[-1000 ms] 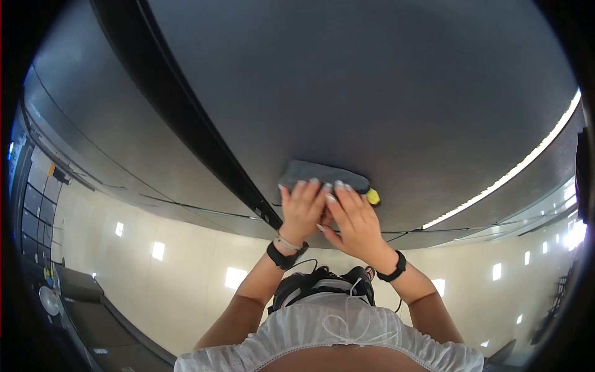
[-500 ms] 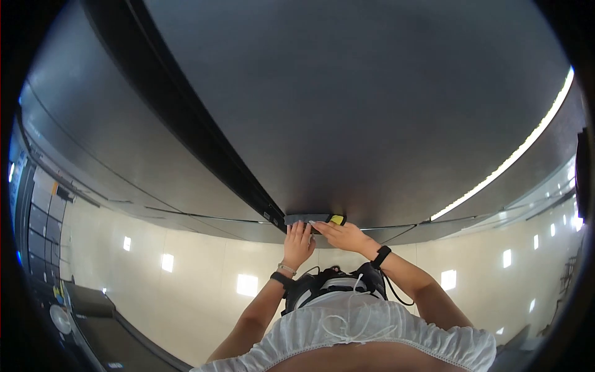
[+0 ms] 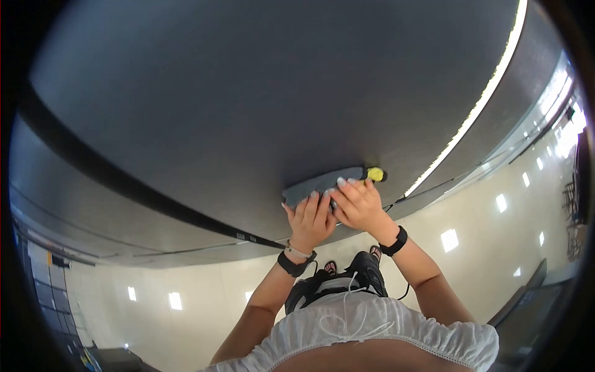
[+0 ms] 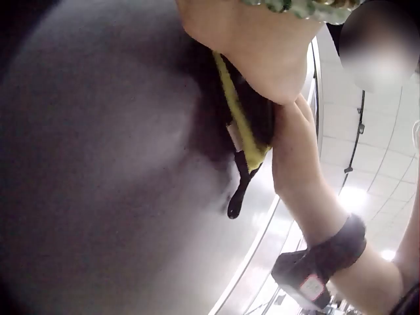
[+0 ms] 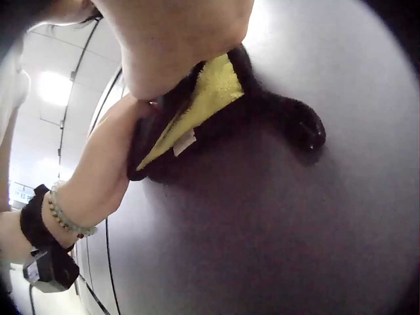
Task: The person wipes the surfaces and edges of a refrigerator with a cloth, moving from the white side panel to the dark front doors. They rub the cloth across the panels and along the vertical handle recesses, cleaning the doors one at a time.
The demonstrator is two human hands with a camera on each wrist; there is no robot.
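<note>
Cloth, grey with some yellow showing, lies folded against the broad dark panel. The left hand and right hand press it with fingers extended, though their undersides are hard to see. Even pressure from both suits it best; the loose end beyond the right could bunch.

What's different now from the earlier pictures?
The gray and yellow cloth, just now at the near edge of the dark surface, sits farther up it, away from the black strip. The left hand and right hand moved with it, still pressing. Nothing was let go.
</note>
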